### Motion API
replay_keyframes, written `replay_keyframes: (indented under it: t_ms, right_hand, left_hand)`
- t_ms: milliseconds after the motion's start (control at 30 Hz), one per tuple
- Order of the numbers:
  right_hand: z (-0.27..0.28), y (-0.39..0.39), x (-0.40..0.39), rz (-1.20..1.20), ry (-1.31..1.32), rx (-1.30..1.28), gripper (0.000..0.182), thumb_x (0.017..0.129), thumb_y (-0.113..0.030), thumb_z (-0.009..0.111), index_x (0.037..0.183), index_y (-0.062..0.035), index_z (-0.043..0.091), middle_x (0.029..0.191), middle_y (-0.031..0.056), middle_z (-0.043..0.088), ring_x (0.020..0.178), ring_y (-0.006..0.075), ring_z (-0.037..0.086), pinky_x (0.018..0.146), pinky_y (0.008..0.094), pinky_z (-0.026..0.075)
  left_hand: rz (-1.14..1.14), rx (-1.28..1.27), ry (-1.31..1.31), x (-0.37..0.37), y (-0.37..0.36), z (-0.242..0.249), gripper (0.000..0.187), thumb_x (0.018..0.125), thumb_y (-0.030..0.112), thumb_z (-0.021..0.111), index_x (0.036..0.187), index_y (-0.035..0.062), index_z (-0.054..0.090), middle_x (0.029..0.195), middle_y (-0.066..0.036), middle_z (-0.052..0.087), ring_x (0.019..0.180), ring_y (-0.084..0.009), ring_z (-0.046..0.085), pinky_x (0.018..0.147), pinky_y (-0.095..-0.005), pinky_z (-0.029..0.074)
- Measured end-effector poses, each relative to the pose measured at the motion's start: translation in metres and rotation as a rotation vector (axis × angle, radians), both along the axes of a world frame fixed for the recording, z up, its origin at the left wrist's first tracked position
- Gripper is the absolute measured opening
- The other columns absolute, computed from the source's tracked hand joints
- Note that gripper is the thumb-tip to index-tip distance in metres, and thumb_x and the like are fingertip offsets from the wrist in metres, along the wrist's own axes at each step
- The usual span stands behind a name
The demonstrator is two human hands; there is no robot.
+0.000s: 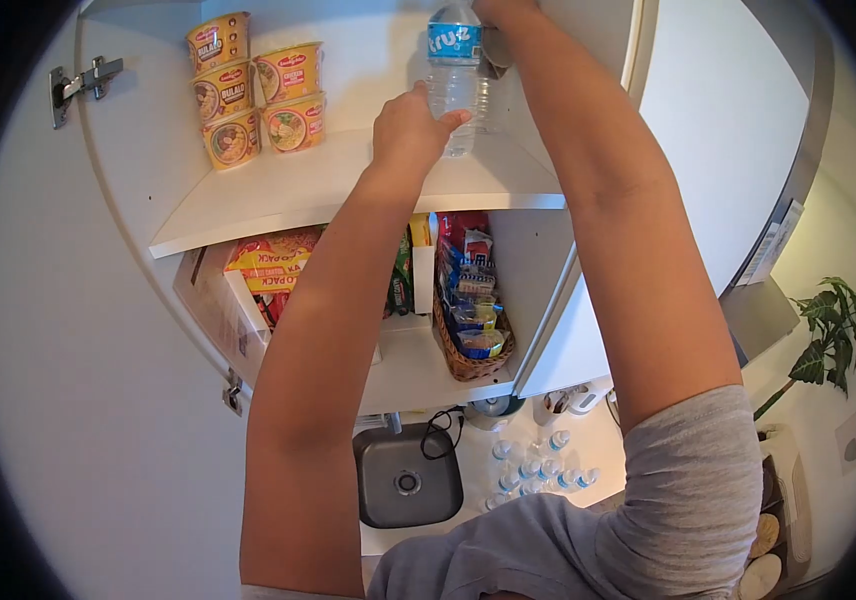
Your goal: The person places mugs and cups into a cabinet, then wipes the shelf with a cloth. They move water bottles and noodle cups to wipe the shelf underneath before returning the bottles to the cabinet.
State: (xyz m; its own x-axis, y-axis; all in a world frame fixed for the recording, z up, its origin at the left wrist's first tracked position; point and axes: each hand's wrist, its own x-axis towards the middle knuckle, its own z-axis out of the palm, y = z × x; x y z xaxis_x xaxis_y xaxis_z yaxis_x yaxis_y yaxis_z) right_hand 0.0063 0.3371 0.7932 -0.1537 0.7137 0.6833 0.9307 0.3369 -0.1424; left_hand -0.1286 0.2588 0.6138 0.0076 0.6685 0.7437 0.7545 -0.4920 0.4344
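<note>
A clear plastic water bottle [453, 75] with a blue label stands upright on the upper cabinet shelf [348, 180]. My left hand [413, 128] is closed around its left side, thumb across the front and the other fingers mostly hidden. At the top edge of the view, my right hand [504, 10] is beside the bottle's upper part; its fingers are cut off or hidden. Something greyish [496, 50] shows just behind the bottle below that hand, too covered to name. Stacked instant noodle cups [223, 90] stand to the left on the same shelf.
Below, the lower shelf holds a wicker basket [473, 360] of packets and noodle packs [273, 260]. Open cabinet doors flank both sides, the right door [718, 110] near my right arm. Beneath are a dark sink [408, 500], several small bottles [538, 470] and a plant [833, 325].
</note>
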Motion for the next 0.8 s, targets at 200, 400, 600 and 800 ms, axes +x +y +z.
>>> replay_keyframes:
  t_ms: [200, 400, 600, 800]
  right_hand:
    - [0.002, -0.024, -0.004, 0.028, -0.107, 0.032, 0.026, 0.08, -0.02, 0.065, 0.089, 0.004, 0.068, 0.087, 0.0228, 0.067, 0.081, 0.0322, 0.066, 0.073, 0.0374, 0.052]
    - [-0.014, -0.118, -0.004, 0.144, -0.278, 0.062, 0.022, 0.082, -0.017, 0.063, 0.089, 0.004, 0.067, 0.085, 0.0227, 0.067, 0.081, 0.0324, 0.066, 0.073, 0.0373, 0.052]
    - [-0.025, -0.221, 0.014, 0.17, -0.429, 0.13, 0.019, 0.083, -0.013, 0.061, 0.089, 0.004, 0.067, 0.083, 0.0227, 0.067, 0.08, 0.0327, 0.067, 0.073, 0.0372, 0.052]
    - [-0.021, -0.207, 0.065, 0.336, -0.245, 0.81, 0.016, 0.084, -0.015, 0.061, 0.075, -0.0015, 0.061, 0.071, 0.014, 0.061, 0.065, 0.03, 0.062, 0.063, 0.0377, 0.049]
  left_hand:
    - [0.004, 0.028, 0.034, 0.0, -0.006, 0.001, 0.069, 0.078, 0.044, 0.072, 0.12, -0.0079, 0.053, 0.094, -0.025, 0.067, 0.091, -0.0362, 0.065, 0.081, -0.0422, 0.051]
    - [0.025, 0.099, 0.086, -0.002, -0.003, -0.002, 0.072, 0.077, 0.044, 0.073, 0.121, -0.0089, 0.052, 0.092, -0.025, 0.067, 0.089, -0.0366, 0.066, 0.081, -0.0425, 0.051]
    - [0.018, 0.024, 0.144, 0.004, -0.001, 0.006, 0.073, 0.076, 0.045, 0.074, 0.118, -0.0107, 0.052, 0.09, -0.024, 0.067, 0.087, -0.0365, 0.066, 0.08, -0.0413, 0.052]
    - [0.092, -0.052, 0.264, 0.041, 0.032, 0.023, 0.086, 0.068, 0.05, 0.078, 0.117, -0.0143, 0.048, 0.099, -0.023, 0.066, 0.094, -0.0347, 0.065, 0.082, -0.0385, 0.052]
